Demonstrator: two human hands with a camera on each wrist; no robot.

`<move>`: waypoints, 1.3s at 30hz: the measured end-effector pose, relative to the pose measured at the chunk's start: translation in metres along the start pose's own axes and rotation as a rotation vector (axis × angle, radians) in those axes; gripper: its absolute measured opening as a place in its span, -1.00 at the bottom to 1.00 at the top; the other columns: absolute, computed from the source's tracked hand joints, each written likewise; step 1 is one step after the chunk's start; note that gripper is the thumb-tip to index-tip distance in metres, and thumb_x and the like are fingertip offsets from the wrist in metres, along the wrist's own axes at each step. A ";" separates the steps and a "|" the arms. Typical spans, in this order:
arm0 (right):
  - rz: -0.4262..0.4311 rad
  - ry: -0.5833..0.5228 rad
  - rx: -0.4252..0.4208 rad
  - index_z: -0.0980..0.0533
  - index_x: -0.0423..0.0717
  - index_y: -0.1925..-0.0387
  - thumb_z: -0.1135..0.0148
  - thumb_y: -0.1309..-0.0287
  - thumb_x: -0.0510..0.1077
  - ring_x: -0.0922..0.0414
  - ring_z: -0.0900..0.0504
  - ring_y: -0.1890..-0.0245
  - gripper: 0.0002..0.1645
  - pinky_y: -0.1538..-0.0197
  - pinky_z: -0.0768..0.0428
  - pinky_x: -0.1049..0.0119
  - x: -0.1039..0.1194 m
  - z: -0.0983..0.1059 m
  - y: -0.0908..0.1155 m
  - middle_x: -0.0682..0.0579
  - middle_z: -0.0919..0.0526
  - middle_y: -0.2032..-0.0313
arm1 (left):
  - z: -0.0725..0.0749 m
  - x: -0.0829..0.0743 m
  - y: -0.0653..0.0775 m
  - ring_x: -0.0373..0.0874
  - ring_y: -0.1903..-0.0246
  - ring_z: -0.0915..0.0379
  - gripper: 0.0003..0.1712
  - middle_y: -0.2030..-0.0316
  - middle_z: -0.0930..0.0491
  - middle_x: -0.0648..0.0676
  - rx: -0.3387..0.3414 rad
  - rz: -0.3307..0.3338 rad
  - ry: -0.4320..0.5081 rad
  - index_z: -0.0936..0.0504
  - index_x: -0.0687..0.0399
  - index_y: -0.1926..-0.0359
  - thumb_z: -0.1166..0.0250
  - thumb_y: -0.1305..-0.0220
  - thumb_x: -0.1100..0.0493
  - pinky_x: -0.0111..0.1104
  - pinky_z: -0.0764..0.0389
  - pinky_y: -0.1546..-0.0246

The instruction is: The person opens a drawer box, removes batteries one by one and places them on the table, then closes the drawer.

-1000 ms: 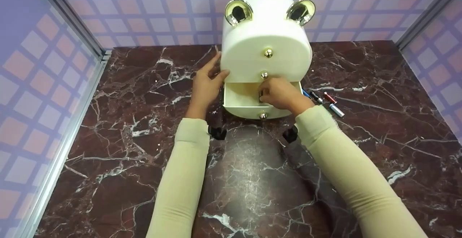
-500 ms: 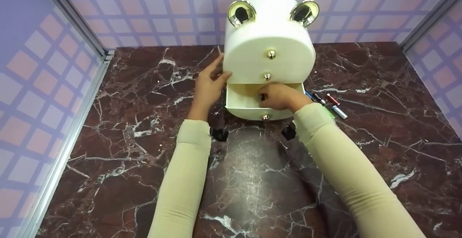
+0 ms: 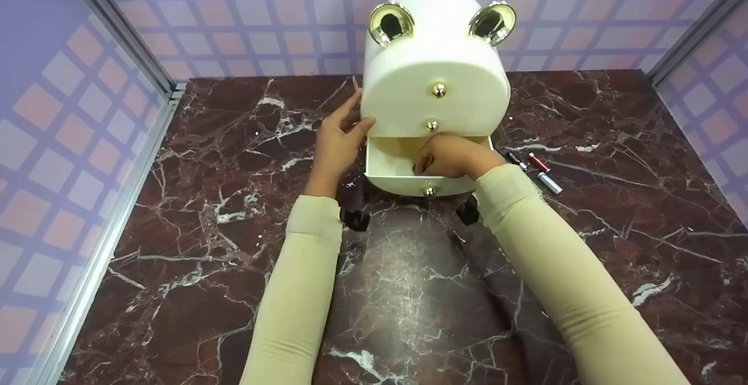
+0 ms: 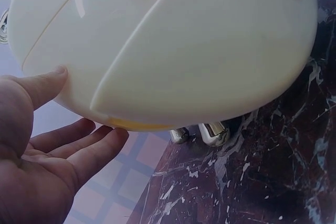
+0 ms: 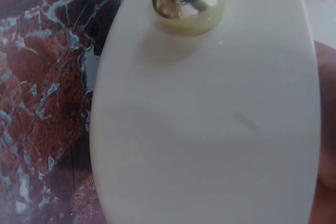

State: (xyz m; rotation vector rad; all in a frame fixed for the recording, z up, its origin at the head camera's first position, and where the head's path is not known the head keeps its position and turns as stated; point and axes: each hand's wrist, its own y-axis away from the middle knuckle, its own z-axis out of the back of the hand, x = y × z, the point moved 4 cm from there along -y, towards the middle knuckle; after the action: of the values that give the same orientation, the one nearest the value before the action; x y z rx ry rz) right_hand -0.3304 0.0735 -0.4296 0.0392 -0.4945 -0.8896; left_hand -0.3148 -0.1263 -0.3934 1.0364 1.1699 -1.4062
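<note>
A white rounded organizer (image 3: 403, 93) with gold knobs and two gold-rimmed ears stands at the back of the table. Its bottom drawer (image 3: 380, 166) is pulled out. My right hand (image 3: 453, 154) reaches inside, fingers curled down near the drawer's front wall; I cannot tell whether they hold anything. My left hand (image 3: 340, 139) rests against the organizer's left side, thumb at the front edge. In the left wrist view, the thumb (image 4: 55, 80) touches the white front and the other fingers extend beneath. The right wrist view is mostly the drawer front (image 5: 210, 114) and its gold knob (image 5: 188, 1).
Right of the organizer lie several markers, among them a red one (image 3: 538, 163), a black one (image 3: 516, 160) and a light blue one (image 3: 549, 183), close to the right sleeve. A patterned wall (image 3: 263, 28) rises behind the marbled table (image 3: 234, 280).
Inside the drawer, my right fingers have shifted slightly down and left; a small dark thing seen earlier at them is now harder to see. My left hand has stayed on the organizer's side.
</note>
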 end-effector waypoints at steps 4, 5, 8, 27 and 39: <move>-0.029 0.029 -0.029 -0.70 -0.09 0.36 -0.34 0.10 -0.24 0.02 -0.66 0.24 -0.83 0.06 -0.62 0.14 0.000 0.000 -0.001 -0.02 -0.76 0.29 | 0.000 -0.001 0.001 0.04 0.08 -0.63 -0.34 -0.14 -0.56 0.29 -0.003 0.010 0.008 -0.36 -0.03 -0.38 -0.29 -0.27 0.24 -0.21 -0.69 0.08; -0.033 0.037 -0.038 -0.70 -0.08 0.38 -0.35 0.11 -0.24 0.02 -0.64 0.27 -0.85 0.08 -0.61 0.14 0.000 0.001 -0.001 -0.01 -0.75 0.31 | 0.000 -0.001 0.001 0.03 0.06 -0.63 -0.34 -0.14 -0.56 0.29 -0.004 0.012 0.008 -0.35 -0.04 -0.38 -0.29 -0.27 0.24 -0.23 -0.69 0.08; -0.025 0.074 -0.057 -0.68 -0.10 0.43 -0.34 0.13 -0.25 0.02 -0.61 0.32 -0.88 0.13 -0.59 0.14 0.003 0.001 -0.001 -0.02 -0.73 0.37 | 0.000 0.000 0.001 0.03 0.02 -0.62 -0.34 -0.15 -0.55 0.30 -0.007 0.016 0.011 -0.36 -0.05 -0.38 -0.29 -0.27 0.25 -0.27 -0.69 0.08; -0.111 0.139 -0.036 -0.72 -0.11 0.48 -0.32 0.26 -0.32 0.04 -0.53 0.41 -0.82 0.30 -0.56 0.22 0.002 0.001 0.001 -0.03 -0.72 0.43 | -0.003 0.039 -0.018 -0.05 0.19 -0.64 -0.33 -0.08 -0.62 0.19 -0.011 -0.002 -0.005 -0.39 -0.25 -0.36 -0.35 -0.23 0.10 -0.29 -0.69 0.17; -0.139 0.046 -0.055 -0.72 -0.09 0.41 -0.36 0.27 -0.33 0.08 -0.69 0.42 -0.76 0.25 -0.67 0.22 0.000 0.019 0.015 -0.02 -0.78 0.39 | 0.001 0.036 -0.019 -0.08 0.04 -0.63 -0.33 -0.29 -0.46 0.13 -0.030 -0.013 -0.089 -0.39 -0.32 -0.35 -0.35 -0.22 0.02 -0.37 -0.69 0.09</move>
State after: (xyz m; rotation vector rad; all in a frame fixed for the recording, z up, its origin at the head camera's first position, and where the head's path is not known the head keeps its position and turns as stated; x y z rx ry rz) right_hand -0.3275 0.0858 -0.4091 0.0445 -0.4275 -1.0358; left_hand -0.3386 -0.1328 -0.4255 0.9373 1.1321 -1.4261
